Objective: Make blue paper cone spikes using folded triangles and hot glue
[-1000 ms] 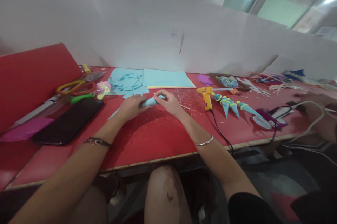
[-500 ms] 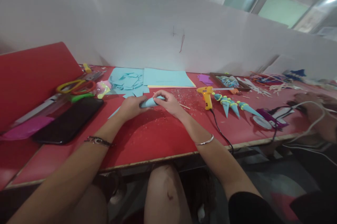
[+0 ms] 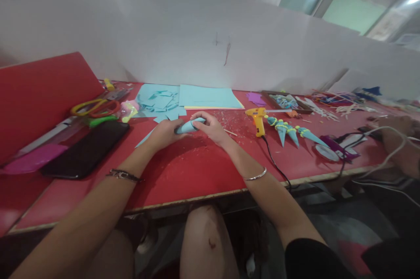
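Left hand (image 3: 166,133): gripping the paper roll (image 3: 185,127) by its left end
Right hand (image 3: 212,127): fingers and thumb pinching its right end
Roll: light blue, plain, tube-like, slightly tilted, over the red tabletop (image 3: 200,165)
Beyond: flat blue sheets (image 3: 210,96)

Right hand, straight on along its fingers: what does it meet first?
The right hand meets the blue paper roll it holds; beyond that, likely the left hand at the roll's other end, though depth is unclear.
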The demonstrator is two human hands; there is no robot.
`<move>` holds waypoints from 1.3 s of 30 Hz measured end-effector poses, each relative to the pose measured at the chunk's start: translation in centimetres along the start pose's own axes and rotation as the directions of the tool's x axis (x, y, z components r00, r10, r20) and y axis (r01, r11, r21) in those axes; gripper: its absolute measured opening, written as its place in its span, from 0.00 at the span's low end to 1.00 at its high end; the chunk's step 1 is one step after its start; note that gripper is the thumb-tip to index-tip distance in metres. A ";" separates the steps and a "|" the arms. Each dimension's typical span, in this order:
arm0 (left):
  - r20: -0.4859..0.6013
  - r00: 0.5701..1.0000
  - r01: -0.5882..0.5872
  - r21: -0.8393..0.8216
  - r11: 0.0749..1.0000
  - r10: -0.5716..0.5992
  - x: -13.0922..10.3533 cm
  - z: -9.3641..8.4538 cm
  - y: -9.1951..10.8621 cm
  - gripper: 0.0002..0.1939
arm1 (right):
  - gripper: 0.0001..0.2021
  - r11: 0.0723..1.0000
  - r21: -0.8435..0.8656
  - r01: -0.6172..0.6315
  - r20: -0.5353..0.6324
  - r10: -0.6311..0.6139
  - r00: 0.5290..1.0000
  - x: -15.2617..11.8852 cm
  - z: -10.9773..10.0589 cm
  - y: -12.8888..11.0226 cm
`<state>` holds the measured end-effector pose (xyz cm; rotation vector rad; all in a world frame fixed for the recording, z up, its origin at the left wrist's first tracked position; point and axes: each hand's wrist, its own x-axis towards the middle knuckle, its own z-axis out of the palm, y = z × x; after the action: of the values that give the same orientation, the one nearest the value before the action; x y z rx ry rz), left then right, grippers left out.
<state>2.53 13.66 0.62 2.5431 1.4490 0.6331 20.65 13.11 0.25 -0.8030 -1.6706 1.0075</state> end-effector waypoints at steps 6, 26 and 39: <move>0.055 0.998 -0.004 -0.092 0.996 0.010 0.0 -0.2 0.6 0.20 | 0.11 0.998 -0.002 0.059 0.029 -0.059 0.998 -0.1 0.2 -0.2; -0.029 0.998 0.032 -0.430 0.902 -0.049 0.0 0.2 0.5 0.14 | 0.13 0.890 -0.300 0.342 0.060 -0.340 0.939 -1.1 1.4 -2.3; -0.125 0.992 -0.057 -0.261 0.964 0.025 0.1 0.0 0.6 0.18 | 0.09 0.929 -0.278 0.246 0.012 -0.253 0.967 -1.0 1.6 -1.7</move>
<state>3.07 13.42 0.86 2.3680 1.2517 0.9341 19.29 11.14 1.09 -0.7537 -1.8645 0.5928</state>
